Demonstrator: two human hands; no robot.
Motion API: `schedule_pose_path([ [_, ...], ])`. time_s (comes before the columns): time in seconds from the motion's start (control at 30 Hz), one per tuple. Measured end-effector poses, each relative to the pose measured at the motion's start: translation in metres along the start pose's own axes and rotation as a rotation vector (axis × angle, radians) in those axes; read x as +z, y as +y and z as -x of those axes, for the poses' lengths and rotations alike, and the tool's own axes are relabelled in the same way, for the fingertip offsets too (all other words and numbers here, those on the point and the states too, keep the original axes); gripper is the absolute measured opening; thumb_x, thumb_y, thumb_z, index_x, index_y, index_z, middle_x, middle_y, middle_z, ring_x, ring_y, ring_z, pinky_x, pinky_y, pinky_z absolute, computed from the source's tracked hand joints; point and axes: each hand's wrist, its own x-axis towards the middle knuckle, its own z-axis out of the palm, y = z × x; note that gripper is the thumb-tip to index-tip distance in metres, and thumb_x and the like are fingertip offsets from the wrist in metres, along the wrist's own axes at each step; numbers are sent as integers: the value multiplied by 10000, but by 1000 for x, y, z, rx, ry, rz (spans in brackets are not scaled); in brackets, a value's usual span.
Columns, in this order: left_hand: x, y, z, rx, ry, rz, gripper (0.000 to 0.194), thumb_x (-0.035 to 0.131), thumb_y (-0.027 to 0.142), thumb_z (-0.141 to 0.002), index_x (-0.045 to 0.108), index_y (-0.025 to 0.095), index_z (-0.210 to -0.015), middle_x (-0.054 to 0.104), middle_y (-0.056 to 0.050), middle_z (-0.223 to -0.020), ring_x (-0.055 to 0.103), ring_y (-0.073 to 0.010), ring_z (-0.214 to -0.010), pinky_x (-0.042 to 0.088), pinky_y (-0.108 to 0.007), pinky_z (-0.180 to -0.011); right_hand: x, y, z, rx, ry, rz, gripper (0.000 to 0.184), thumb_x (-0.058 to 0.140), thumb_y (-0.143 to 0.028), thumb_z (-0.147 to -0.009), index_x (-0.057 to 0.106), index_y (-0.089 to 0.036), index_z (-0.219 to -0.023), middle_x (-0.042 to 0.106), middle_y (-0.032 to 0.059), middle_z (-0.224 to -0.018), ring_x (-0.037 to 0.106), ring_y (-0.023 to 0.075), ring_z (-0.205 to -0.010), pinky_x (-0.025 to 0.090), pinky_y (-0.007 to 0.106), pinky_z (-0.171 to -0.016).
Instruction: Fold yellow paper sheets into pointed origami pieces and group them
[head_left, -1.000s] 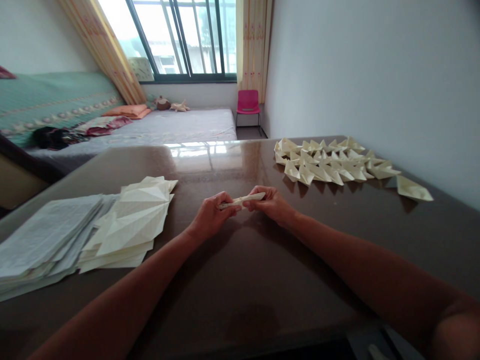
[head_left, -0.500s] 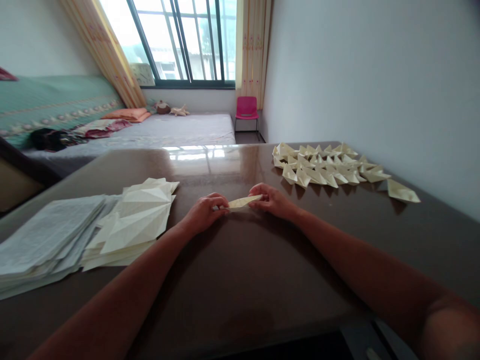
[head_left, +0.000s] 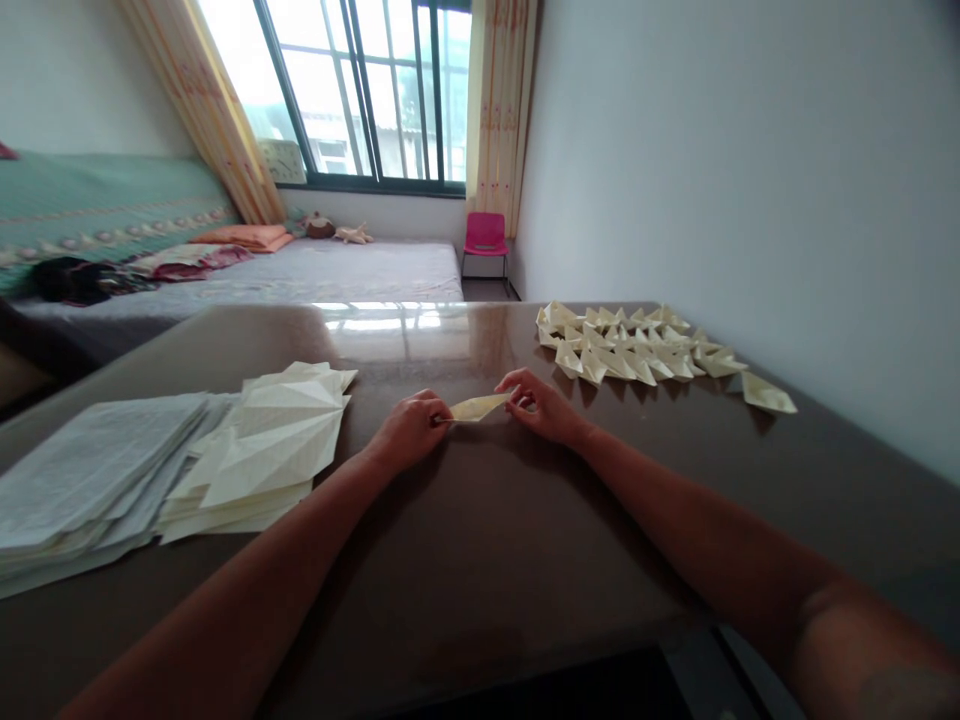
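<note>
A small cream folded paper piece, long and pointed at its ends, is held just above the brown table. My left hand is closed on its left end, fingers pinched together. At the other end, my right hand pinches the tip between thumb and finger. To the left of my left hand lies a stack of creased cream paper sheets. Beyond my right hand stand rows of folded paper boats, with one single paper boat at their right end.
A pile of printed paper sheets lies at the table's left, beside the cream stack. Past the table are a bed and a pink chair. A white wall runs along the right.
The view has tilted up and turned slightly right. Both hands still hold the folded paper, which now shows a wider face; the right fingers have shifted at its tip.
</note>
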Motion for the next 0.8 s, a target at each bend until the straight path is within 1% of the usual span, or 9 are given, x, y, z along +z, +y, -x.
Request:
schedule_pose_path([
  [0.1, -4, -1, -1, -29, -9, -52, 145, 543, 200, -727, 684, 179, -698, 611, -29, -781, 572, -136, -646, 451, -255, -641, 2, -3, 1, -20, -30, 33, 304, 518, -140, -743, 573, -211, -1033, 606, -3, -820, 596, 127, -749, 474, 243, -664],
  [0.2, -4, -1, -1, -15, -20, -61, 162, 522, 192, -727, 684, 181, -727, 613, -32, -794, 581, -143, -660, 455, -259, -646, 6, -1, 0, -2, 10, 92, 193, 539, -224, -793, 632, -195, -960, 642, 12, -814, 595, 132, -723, 478, 255, -671],
  [0.27, -1, -1, -1, 20, -14, -46, 168, 512, 197, -741, 679, 184, -754, 615, -33, -816, 589, -148, -683, 462, -264, -666, 8, 1, -1, 18, 33, 115, 171, 548, -281, -817, 666, -189, -901, 678, 29, -834, 610, 149, -748, 482, 276, -716],
  [0.37, 5, -1, 1, 112, -23, -2, 176, 499, 205, -774, 673, 193, -799, 613, -34, -861, 593, -147, -731, 479, -270, -722, 9, 5, -2, 24, 4, 121, 183, 563, -312, -821, 695, -202, -886, 709, 36, -882, 636, 172, -813, 479, 295, -777],
  [0.47, 8, 0, 2, 174, -18, 84, 233, 486, 224, -808, 667, 202, -952, 600, -49, -992, 595, -132, -749, 512, -275, -750, 9, 11, -3, 39, -6, 113, 180, 569, -302, -810, 702, -207, -885, 713, 29, -882, 639, 170, -810, 475, 293, -781],
  [0.57, 8, -2, 2, 172, 35, 171, 358, 461, 240, -833, 573, 211, -1172, 519, -85, -1201, 614, -122, -780, 553, -276, -714, 4, 17, -5, 148, 28, 39, 170, 584, -285, -782, 687, -189, -877, 700, 20, -780, 622, 147, -699, 480, 270, -685],
  [0.7, 7, -7, -1, 130, 117, 101, 430, 454, 293, -858, 470, 232, -1283, 445, -105, -1302, 628, -135, -810, 572, -291, -688, -23, 16, 0, 201, 48, 13, 153, 602, -313, -772, 655, -180, -829, 655, -1, -655, 601, 130, -601, 476, 250, -602],
  [0.77, 8, -12, -2, 150, 84, 61, 409, 439, 318, -876, 478, 237, -1275, 455, -99, -1304, 630, -142, -817, 571, -303, -708, -48, 11, 12, 210, 108, 39, 177, 622, -348, -769, 643, -182, -827, 651, -2, -655, 600, 132, -599, 477, 255, -602],
  [0.8, 10, -14, -2, 160, 56, 46, 396, 430, 328, -885, 488, 239, -1267, 454, -96, -1314, 632, -144, -817, 569, -310, -727, -64, 9, 20, 221, 172, 62, 196, 624, -368, -771, 638, -183, -833, 661, 4, -675, 601, 133, -595, 478, 262, -601],
])
